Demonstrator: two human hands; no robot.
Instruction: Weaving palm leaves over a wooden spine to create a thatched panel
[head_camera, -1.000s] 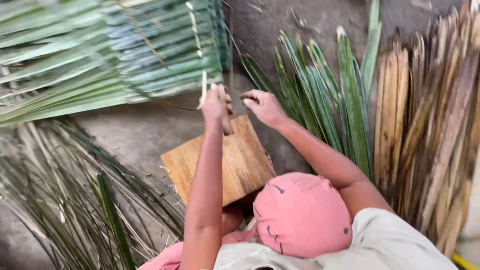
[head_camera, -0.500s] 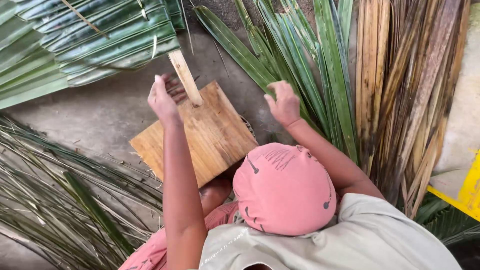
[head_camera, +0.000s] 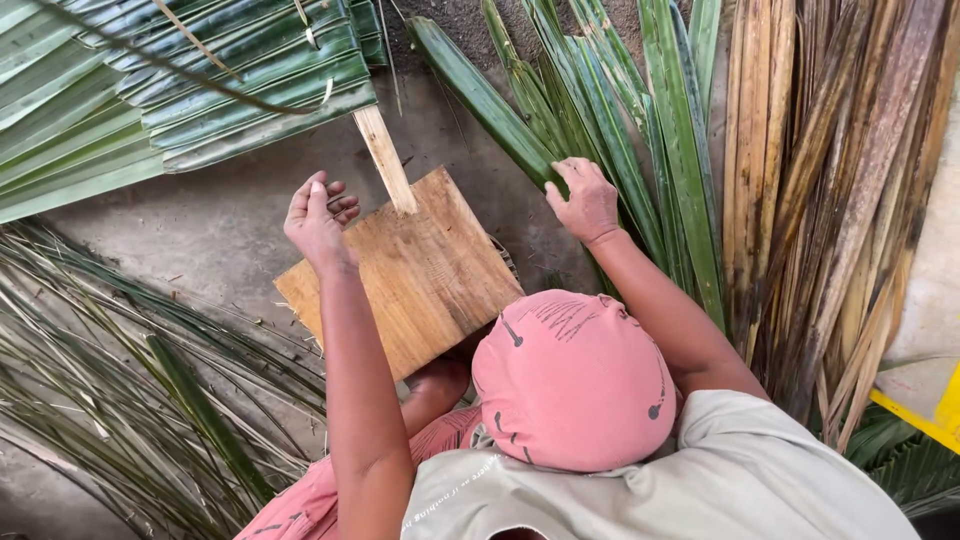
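My left hand (head_camera: 318, 215) hovers over the far left corner of a wooden board (head_camera: 420, 280), fingers loosely curled and holding nothing. A pale wooden stick (head_camera: 385, 160) lies just to its right, running from the board up to a woven green palm-leaf mat (head_camera: 200, 80). My right hand (head_camera: 585, 200) reaches to the right of the board and curls its fingers over a long green palm leaf (head_camera: 480, 95) in a fanned bunch of green leaves (head_camera: 640, 120).
Dry brown palm leaves (head_camera: 830, 200) are stacked at the right. Thin leaf ribs and strips (head_camera: 120, 380) cover the ground at the left. Bare concrete floor (head_camera: 200, 230) shows between mat and board. A yellow object (head_camera: 935, 420) sits at the right edge.
My left hand has let go of the stick, which now lies across the board's far edge. My right hand moved right, from beside the stick onto the green leaves.
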